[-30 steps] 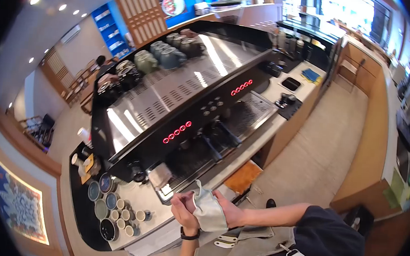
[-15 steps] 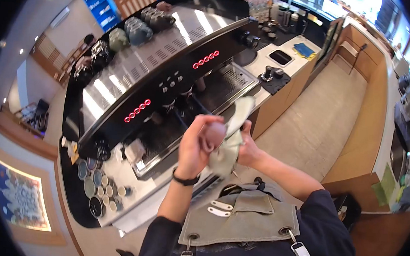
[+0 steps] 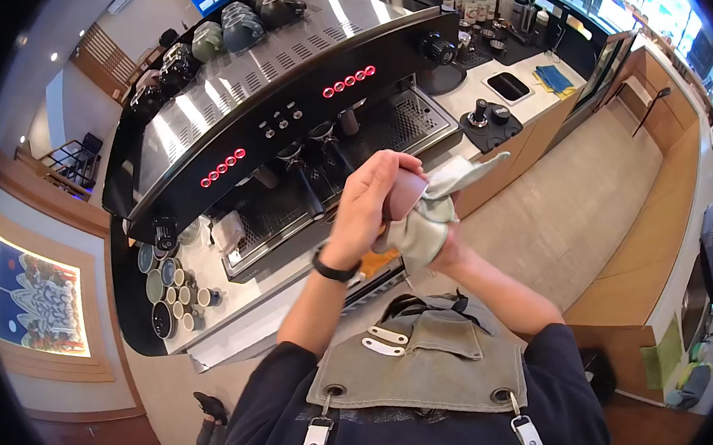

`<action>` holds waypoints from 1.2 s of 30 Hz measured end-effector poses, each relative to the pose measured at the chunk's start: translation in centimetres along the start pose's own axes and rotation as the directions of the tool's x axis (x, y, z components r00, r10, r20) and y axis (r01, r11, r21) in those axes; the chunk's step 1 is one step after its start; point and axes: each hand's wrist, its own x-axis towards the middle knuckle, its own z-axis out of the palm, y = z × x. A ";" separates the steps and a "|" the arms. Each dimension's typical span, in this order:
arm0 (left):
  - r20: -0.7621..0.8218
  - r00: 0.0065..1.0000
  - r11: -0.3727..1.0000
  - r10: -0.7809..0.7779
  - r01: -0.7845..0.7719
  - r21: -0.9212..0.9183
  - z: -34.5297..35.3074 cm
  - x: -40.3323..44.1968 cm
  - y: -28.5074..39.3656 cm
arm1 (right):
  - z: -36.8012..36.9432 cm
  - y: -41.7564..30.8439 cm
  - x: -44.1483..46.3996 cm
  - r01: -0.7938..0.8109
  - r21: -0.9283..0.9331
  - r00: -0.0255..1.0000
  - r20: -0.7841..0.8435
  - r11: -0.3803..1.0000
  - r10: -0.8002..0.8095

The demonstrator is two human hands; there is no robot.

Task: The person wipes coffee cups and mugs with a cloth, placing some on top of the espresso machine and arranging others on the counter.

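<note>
My left hand (image 3: 366,202) is wrapped round a mauve cup (image 3: 405,195), its fingers curled over the top edge. A pale green cloth (image 3: 422,231) presses against the cup's right side, one corner sticking up to the right. My right hand (image 3: 452,244) grips that cloth; its fingers are mostly hidden behind it. Both hands are in front of my apron (image 3: 420,380), beside the espresso machine (image 3: 289,127). Two portafilters are locked into the machine, and one black portafilter handle (image 3: 309,193) points toward my left hand.
Several cups stand on top of the machine, including a green cup (image 3: 208,43). Small cups (image 3: 182,293) and saucers crowd the counter at lower left. A tamper (image 3: 481,111) sits on a black mat at right. Beyond it are a blue cloth (image 3: 553,77) and a counter opening (image 3: 507,87).
The cup has turned in my left hand, so its handle no longer shows. Both hands have risen slightly with cup and cloth, and the cloth's loose corner has swung right. The view has shifted.
</note>
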 end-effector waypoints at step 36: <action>0.363 0.931 0.957 0.045 -0.144 0.251 -2.1 0.0 -1.4 | -3.2 -1.0 -0.8 -0.559 0.777 0.714 0.275 0.288 0.643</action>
